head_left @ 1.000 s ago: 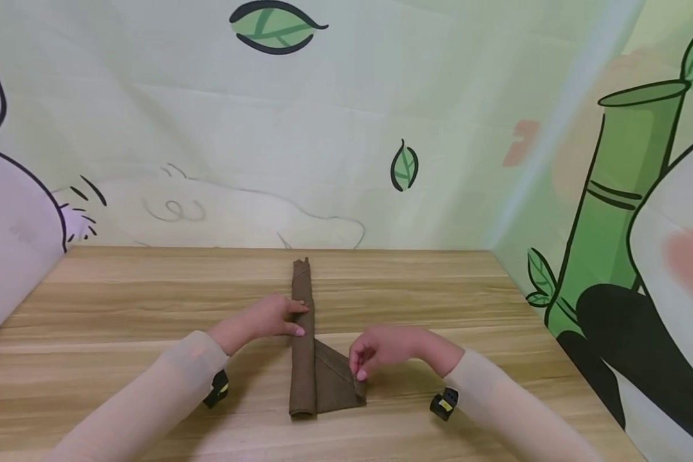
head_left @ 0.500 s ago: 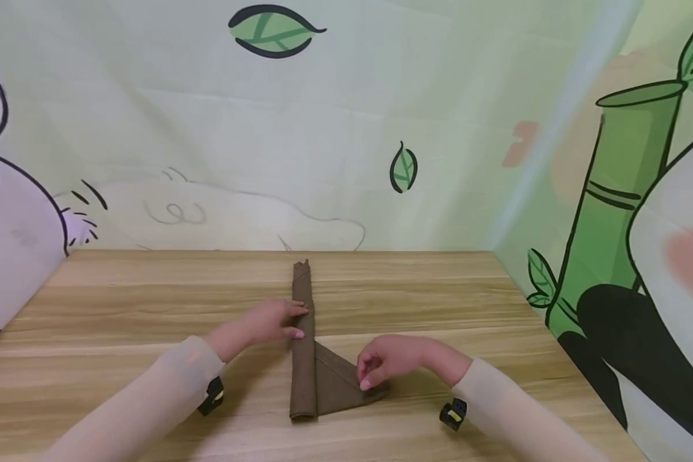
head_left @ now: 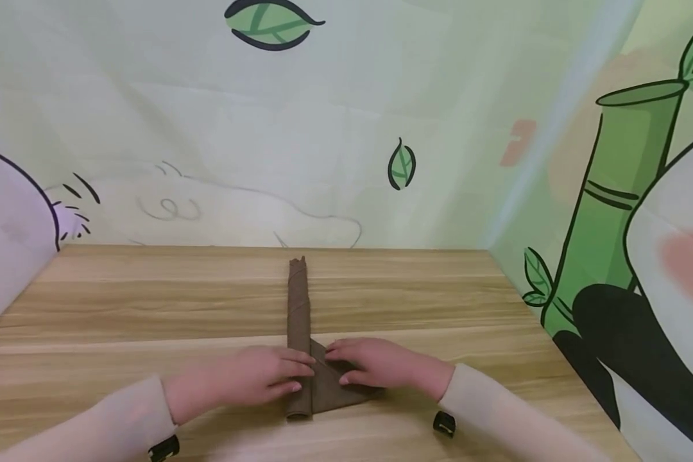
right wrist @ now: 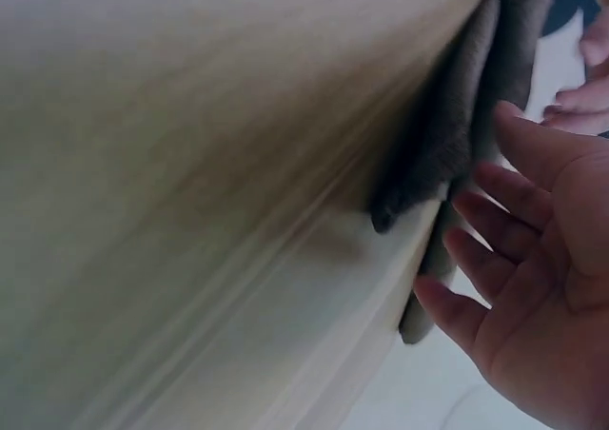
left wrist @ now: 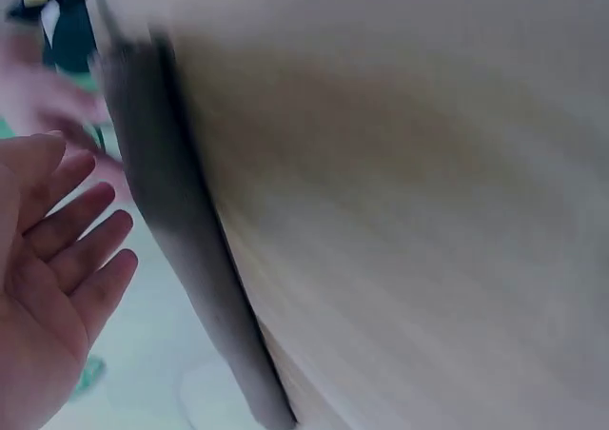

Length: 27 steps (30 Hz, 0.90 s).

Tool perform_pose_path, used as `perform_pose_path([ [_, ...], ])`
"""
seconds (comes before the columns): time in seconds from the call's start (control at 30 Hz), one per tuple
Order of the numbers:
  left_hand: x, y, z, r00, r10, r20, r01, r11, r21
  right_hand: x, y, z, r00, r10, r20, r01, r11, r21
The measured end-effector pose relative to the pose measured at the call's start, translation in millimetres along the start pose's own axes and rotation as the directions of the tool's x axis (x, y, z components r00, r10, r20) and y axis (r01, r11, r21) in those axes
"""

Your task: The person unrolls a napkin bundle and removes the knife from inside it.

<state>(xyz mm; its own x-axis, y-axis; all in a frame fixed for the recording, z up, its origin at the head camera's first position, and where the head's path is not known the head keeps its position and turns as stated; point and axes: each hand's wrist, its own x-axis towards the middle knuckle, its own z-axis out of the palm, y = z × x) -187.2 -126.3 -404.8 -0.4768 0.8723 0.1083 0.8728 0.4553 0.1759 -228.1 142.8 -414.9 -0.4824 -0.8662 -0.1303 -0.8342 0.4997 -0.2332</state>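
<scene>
A brown cloth, rolled into a narrow tube, lies lengthwise on the wooden table. From the tube's near right side a flat triangular flap of the same cloth spreads out. My left hand is over the near part of the roll, fingers extended across it. Above the flap is my right hand, fingers loosely extended and partly hiding it. In the left wrist view the roll stands beside relaxed, spread fingers. The right wrist view shows the flap's curled tip close to an open palm.
The wooden table reaches back to a pale green wall hanging printed with leaves. A side panel with bamboo and a panda borders the right. Small black devices sit at both wrists.
My left hand has slid toward me along the roll. My right hand has let go of the flap's corner, its fingers straightening and moving left over the flap.
</scene>
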Motion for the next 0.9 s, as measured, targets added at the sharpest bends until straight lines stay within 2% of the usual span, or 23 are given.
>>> perform_pose_path([
  [0.13,1.4,15.1,2.6,0.996,0.072,0.048,-0.068,0.995,-0.074,9,-2,3.3,0.998,-0.027,0.060,0.035,0.991,-0.128],
  [0.27,3.9,18.7,10.2,0.992,0.097,0.084,-0.096,0.995,-0.010,12,-4,6.5,0.991,-0.042,0.129,0.069,0.976,-0.206],
  [0.33,4.0,18.7,13.6,0.990,0.088,0.108,-0.093,0.995,0.038,12,-6,7.1,0.988,-0.017,0.155,0.049,0.977,-0.208],
  [0.43,3.6,19.3,16.6,0.990,0.043,0.133,-0.052,0.997,0.063,10,-8,6.4,0.986,0.021,0.168,0.014,0.980,-0.201],
  [0.63,5.9,21.5,19.3,0.992,0.014,0.128,-0.025,0.996,0.080,3,-4,6.0,0.983,0.058,0.172,-0.023,0.980,-0.198],
  [0.9,6.7,23.8,15.3,0.993,-0.005,0.121,-0.003,0.998,0.066,-2,7,10.0,0.991,0.011,0.136,0.015,0.982,-0.191],
])
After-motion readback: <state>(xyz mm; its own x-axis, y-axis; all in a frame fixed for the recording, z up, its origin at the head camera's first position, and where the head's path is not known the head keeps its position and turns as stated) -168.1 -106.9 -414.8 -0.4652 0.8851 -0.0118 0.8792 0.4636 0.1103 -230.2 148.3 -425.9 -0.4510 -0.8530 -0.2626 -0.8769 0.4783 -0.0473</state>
